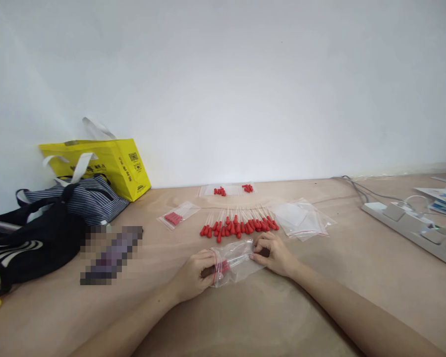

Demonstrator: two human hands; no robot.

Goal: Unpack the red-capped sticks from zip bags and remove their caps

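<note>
Between my hands is a clear zip bag (240, 270) with a red seal line and a few red pieces (225, 266) inside, near its left end. My left hand (195, 275) is closed on the bag's left end, beside the seal. At the far right corner, my right hand (275, 254) pinches the plastic between thumb and fingers. Just beyond the bag lies a row of thin pale sticks with red bulb-shaped heads (240, 227), heads toward me. I cannot make out what kind of sticks they are.
A filled zip bag (178, 215) lies left of the row, flat zip bags (305, 220) right. Two red bunches (220, 191) rest on plastic by the wall. Bags, including a yellow one (134, 168), stand left. A power strip (412, 230) with cables lies right.
</note>
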